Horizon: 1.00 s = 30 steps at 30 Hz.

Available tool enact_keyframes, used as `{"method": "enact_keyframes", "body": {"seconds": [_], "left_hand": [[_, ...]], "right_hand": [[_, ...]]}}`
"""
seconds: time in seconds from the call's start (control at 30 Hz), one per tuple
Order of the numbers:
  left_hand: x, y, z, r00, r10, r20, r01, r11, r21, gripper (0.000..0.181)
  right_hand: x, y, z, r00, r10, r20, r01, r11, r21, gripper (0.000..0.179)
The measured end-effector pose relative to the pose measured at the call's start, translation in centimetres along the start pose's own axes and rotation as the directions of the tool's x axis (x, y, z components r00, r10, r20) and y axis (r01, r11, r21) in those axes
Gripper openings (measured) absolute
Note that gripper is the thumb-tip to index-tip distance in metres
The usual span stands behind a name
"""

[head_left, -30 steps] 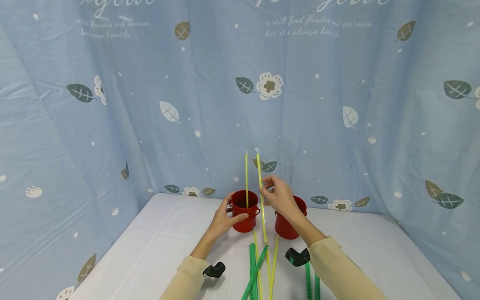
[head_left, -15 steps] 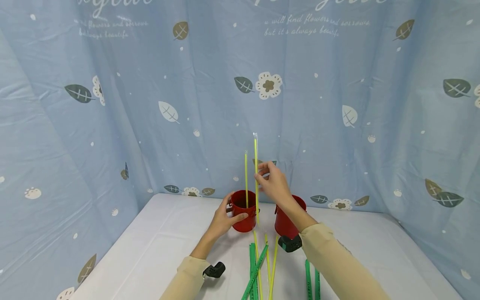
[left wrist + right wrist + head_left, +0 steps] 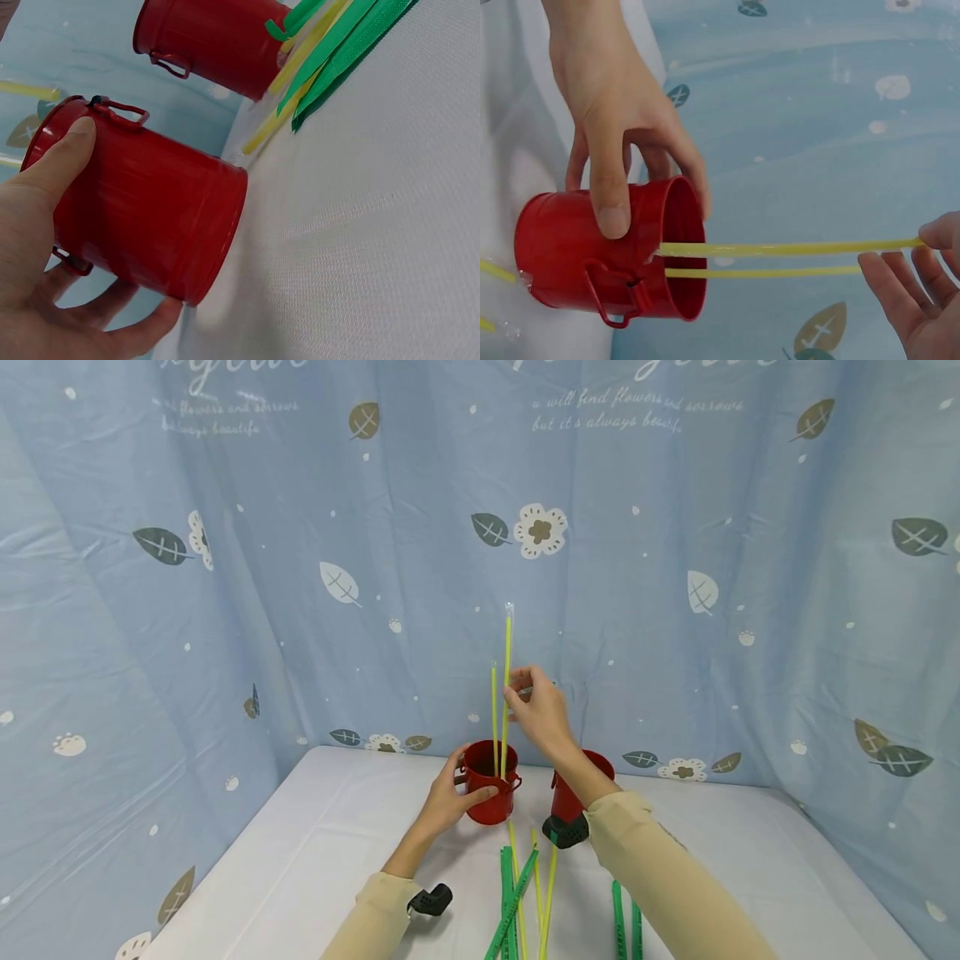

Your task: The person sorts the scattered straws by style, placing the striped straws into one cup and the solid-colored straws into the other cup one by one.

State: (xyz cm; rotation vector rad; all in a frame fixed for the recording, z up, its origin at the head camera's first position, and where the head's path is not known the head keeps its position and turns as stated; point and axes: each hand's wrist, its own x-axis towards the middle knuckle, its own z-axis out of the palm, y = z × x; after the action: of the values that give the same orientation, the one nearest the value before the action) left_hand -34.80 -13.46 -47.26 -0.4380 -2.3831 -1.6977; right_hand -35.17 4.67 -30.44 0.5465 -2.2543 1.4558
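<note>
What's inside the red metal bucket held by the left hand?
One thin yellow stick stands inside; the bucket wall hides its lower end and the bottom. A second yellow stick, in the right hand, ends at the rim.

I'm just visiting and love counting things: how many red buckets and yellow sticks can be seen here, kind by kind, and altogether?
Red buckets: 2
Yellow sticks: 5
Total: 7

Two buckets, two hands, two wrist cameras, five yellow sticks, four or more green strips (overlapping)
</note>
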Motion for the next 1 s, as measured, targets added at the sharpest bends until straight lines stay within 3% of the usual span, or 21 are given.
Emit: {"method": "enact_keyframes", "body": {"seconds": [0.37,1.0], "left_hand": [[0.1,0.1,0.0,1.0,0.027,-0.005,-0.027,1.0,-0.005,0.09],[0.1,-0.1,0.0,1.0,0.005,-0.004,-0.005,1.0,0.026,0.09]], "right_hand": [[0.4,-0.4,0.6,0.997,-0.047,-0.064,0.049,0.999,0.019,0.024],[-1.2,4.1,3.7,0.999,0.017,-0.031,-0.02,0.995,-0.097,0.026]]}}
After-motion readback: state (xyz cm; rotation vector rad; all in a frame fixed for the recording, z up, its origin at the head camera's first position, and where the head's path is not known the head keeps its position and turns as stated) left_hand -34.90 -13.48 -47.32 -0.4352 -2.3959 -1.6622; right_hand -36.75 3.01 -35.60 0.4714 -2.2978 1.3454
